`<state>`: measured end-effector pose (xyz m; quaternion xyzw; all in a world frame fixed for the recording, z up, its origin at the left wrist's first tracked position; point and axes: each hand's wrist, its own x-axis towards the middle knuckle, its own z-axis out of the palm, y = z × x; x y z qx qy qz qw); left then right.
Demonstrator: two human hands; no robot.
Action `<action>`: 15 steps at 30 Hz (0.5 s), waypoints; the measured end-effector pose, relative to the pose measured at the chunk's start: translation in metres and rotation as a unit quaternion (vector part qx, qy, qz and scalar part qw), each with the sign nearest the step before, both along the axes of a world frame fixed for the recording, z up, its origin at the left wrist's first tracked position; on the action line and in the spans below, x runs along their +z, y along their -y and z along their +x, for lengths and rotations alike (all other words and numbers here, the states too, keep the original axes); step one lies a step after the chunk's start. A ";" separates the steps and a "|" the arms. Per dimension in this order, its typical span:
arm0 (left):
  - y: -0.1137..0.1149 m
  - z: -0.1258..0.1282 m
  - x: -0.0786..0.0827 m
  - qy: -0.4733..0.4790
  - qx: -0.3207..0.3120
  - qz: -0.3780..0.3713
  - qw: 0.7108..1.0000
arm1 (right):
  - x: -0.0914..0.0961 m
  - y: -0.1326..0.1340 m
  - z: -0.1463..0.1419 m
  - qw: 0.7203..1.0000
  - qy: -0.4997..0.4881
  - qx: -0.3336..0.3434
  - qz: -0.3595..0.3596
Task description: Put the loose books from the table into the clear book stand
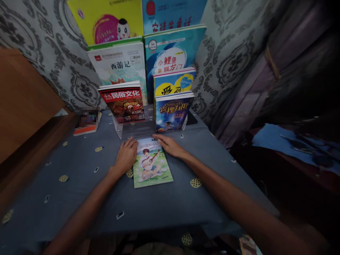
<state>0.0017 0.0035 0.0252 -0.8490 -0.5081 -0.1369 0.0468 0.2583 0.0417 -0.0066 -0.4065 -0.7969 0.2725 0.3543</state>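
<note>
Tablecloth (148, 209) fronts patterned backdrop (228, 49); left hand (126, 153) and right hand (171, 146) touch booklet (152, 166), grip unclear.

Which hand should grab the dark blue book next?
Probably the right hand: it's just in front of the dark blue book; the left hand is farther away, left of the guitar book.

patterned wall (228, 42), purplish curtain (245, 79)

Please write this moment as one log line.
left hand: at flat book, left edge | right hand: at its top right corner | behind: books on clear stand
</note>
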 end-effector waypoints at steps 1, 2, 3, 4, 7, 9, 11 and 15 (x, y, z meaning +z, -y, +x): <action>-0.002 0.004 0.000 -0.004 -0.011 -0.003 1.000 | 0.000 0.000 0.000 1.000 -0.007 0.002 -0.001; -0.004 0.009 0.000 -0.004 -0.023 -0.007 1.000 | 0.000 0.000 0.000 1.000 -0.011 0.004 -0.002; -0.006 0.014 0.000 -0.003 -0.038 -0.013 0.999 | 0.000 -0.001 0.000 1.000 -0.013 0.007 -0.002; -0.008 0.020 -0.001 0.001 -0.053 -0.020 0.998 | 0.000 0.000 -0.001 1.000 -0.013 0.008 -0.002; -0.008 0.037 -0.004 0.023 -0.095 -0.035 0.995 | 0.002 0.001 -0.002 1.000 -0.002 0.007 -0.004; -0.006 0.045 -0.006 0.036 -0.122 -0.037 0.991 | 0.004 0.002 -0.003 1.000 0.008 0.003 -0.003; 0.000 0.049 -0.007 0.046 -0.150 -0.039 0.987 | 0.007 0.003 -0.003 1.000 0.018 0.000 -0.001; 0.016 0.049 -0.006 0.062 -0.195 -0.052 0.977 | 0.009 0.004 -0.003 1.000 0.027 -0.003 -0.001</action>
